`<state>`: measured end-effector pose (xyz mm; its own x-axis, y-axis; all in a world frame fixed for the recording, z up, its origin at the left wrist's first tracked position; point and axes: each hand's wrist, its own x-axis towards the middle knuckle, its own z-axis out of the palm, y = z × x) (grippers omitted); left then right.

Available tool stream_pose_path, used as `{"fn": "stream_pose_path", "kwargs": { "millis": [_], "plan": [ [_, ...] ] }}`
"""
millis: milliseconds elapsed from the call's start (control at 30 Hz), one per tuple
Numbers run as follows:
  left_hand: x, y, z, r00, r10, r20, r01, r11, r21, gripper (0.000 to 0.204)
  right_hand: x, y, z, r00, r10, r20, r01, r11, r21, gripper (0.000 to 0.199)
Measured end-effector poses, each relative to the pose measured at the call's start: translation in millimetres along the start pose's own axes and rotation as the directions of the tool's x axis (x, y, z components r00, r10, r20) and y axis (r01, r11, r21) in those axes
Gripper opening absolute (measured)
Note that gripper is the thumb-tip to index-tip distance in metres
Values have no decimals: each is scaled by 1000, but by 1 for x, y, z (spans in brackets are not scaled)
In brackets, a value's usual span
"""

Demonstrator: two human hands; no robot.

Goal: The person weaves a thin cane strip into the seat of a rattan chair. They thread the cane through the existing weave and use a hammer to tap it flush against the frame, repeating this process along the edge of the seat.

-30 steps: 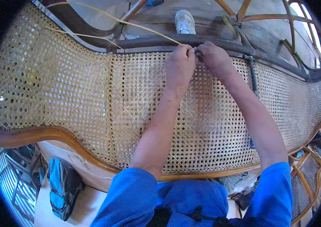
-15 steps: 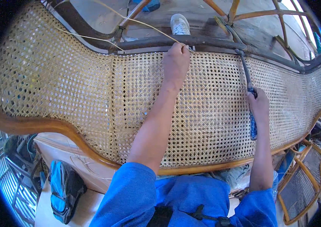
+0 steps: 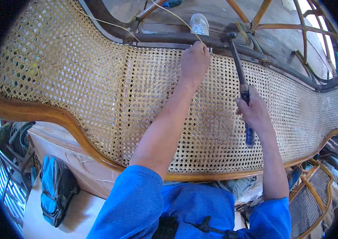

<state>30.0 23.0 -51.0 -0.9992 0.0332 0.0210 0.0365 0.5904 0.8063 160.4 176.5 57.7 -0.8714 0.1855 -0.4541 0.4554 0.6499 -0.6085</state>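
Observation:
A wide woven cane panel stretches across in front of me, its far edge along a dark frame rail. My left hand is closed at that edge, pinching a thin cane strip that runs up and away to the left. My fingertips hide the strip's near end. My right hand grips the dark handle of a hammer over the panel. The hammer's head points away from me, right of my left hand and apart from it, near the rail.
Brown rattan poles cross beyond the rail, near a white shoe. A curved varnished rim bounds the panel's near side. At lower left lies a blue and black backpack. Another rattan piece stands at lower right.
My right hand has swung the hammer leftward, bringing its head closer to my left hand. My left hand keeps its pinch at the edge. The whole view has shifted slightly.

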Motion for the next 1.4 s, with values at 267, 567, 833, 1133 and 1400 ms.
{"fn": "stream_pose_path", "kwargs": {
  "millis": [267,567,833,1133,1400],
  "plan": [
    [-1,-3,4,995,67,-69,-65,998,20,14,5,-14,9,994,90,57,-96,989,113,29],
    [-1,2,0,1000,8,-12,-8,999,36,15,19,14,35,1000,13,6,-14,998,55,39],
    [-3,1,-1,999,19,-27,-19,1000,19,16,11,-2,33,991,108,79,-126,951,283,35],
    [2,0,1,1000,12,29,-12,1000,-12,19,11,12,22,998,-11,-66,16,997,69,33],
    [16,-13,-6,999,28,30,-25,995,-101,25,33,49,-20,939,-342,-34,330,924,-194,29]
  ]
}}
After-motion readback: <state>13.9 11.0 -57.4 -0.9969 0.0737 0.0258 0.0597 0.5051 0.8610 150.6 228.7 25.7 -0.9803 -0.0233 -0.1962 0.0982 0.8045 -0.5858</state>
